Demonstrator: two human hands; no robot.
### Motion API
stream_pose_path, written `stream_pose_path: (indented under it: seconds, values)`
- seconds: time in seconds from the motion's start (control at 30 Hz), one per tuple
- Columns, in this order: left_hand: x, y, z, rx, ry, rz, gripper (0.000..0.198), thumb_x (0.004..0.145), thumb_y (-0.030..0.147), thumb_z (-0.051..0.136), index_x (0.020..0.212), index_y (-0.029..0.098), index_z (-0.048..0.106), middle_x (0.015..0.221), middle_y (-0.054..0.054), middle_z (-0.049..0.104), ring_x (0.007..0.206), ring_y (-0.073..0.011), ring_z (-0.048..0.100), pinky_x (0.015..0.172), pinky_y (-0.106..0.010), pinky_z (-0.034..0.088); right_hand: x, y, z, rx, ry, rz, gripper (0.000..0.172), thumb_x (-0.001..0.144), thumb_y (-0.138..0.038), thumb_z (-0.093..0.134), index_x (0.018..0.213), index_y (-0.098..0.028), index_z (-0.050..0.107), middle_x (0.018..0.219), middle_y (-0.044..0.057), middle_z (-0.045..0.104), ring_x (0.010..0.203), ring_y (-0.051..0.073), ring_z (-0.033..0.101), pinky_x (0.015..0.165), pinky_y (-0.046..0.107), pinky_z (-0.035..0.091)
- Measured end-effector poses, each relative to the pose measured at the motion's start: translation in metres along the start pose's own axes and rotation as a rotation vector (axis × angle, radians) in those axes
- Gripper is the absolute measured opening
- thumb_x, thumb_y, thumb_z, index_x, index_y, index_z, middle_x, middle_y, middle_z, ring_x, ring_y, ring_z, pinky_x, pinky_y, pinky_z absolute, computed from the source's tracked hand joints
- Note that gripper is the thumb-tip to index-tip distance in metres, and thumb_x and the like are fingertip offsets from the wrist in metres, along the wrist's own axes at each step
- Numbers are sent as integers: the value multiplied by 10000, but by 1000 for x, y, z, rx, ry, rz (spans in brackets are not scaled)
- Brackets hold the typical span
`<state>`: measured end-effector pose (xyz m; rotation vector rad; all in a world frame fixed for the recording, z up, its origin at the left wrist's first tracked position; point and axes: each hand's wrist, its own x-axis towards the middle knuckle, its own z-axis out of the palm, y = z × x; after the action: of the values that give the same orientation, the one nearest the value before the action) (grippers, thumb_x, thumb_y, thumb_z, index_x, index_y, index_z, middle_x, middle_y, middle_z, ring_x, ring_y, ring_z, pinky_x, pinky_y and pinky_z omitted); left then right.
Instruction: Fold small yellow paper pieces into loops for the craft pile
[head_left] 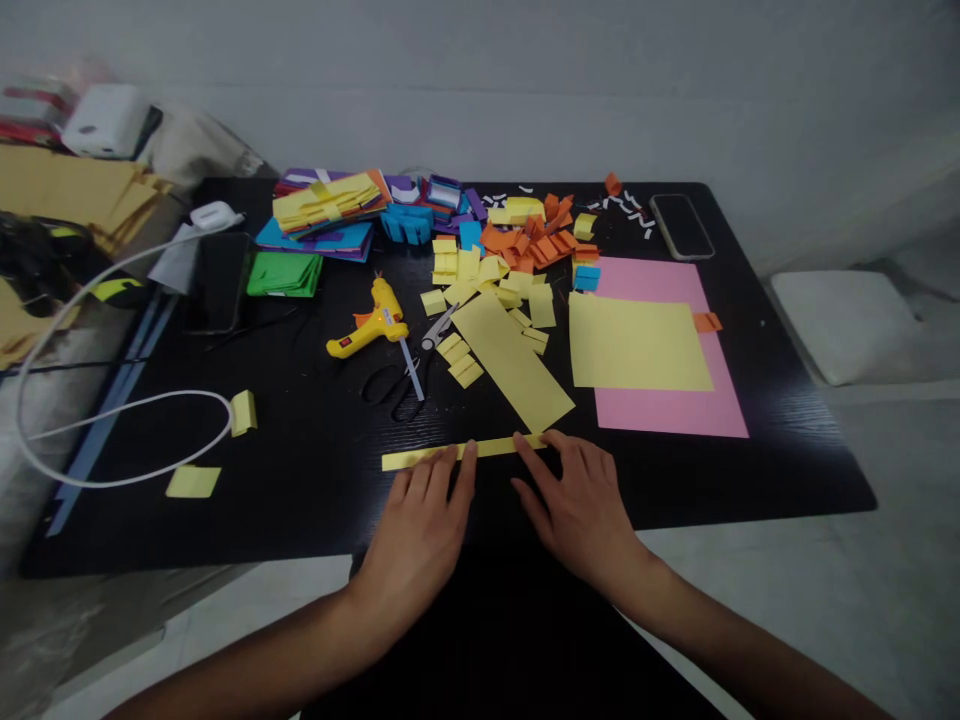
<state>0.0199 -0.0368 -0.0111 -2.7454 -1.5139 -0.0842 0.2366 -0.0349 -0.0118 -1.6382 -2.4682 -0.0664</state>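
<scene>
A narrow yellow paper strip (420,458) lies along the near part of the black table (315,500). My left hand (424,530) rests flat, fingers stretched, with fingertips pressing on the strip's middle. My right hand (581,510) lies flat too, its fingertips on the strip's right end, where a wider yellow paper band (510,360) reaches down to it. Neither hand grips anything.
A yellow glue gun (371,325) and black-handled scissors (409,375) lie behind the strip. A yellow sheet (637,345) sits on a pink sheet (675,410) at right. Several folded coloured paper pieces (517,245) and stacks (326,205) fill the back. A phone (681,226) and a white cable (112,440) lie aside.
</scene>
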Motion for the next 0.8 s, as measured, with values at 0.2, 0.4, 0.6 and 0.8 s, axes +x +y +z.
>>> stream_pose_path:
  seconds: [0.2, 0.4, 0.6, 0.8]
  values:
    - [4, 1, -1, 0, 24, -21, 506, 1045, 274, 531, 1495, 43, 530, 1302, -210, 691, 1147, -329, 656, 944, -459, 549, 0, -2, 1, -4, 3, 21, 402, 1055, -292, 498, 1395, -134, 643, 1230, 219, 600, 1121, 352, 536, 889, 485, 467]
    - [-13, -16, -7, 93, 57, -38, 541, 1059, 369, 508, 1455, 5, 560, 1261, -228, 697, 1129, -337, 653, 941, -455, 531, 1, -2, -1, -5, 15, 16, 403, 1054, -283, 485, 1386, -117, 643, 1210, 221, 594, 1110, 349, 530, 880, 481, 471]
    - [-29, -29, -7, 87, 72, -98, 567, 1061, 402, 492, 1455, -2, 553, 1279, -250, 680, 1198, -370, 628, 983, -485, 508, 0, -6, 0, 27, 9, 33, 439, 1057, -332, 491, 1388, -76, 624, 1218, 232, 603, 1110, 359, 535, 881, 499, 481]
    - [-30, -26, -3, 51, 73, -129, 549, 1054, 372, 496, 1465, 11, 544, 1319, -250, 662, 1225, -380, 616, 998, -507, 515, 15, -39, 6, 254, 14, -35, 506, 1066, -421, 480, 1450, -104, 570, 1257, 207, 618, 1140, 335, 550, 947, 495, 488]
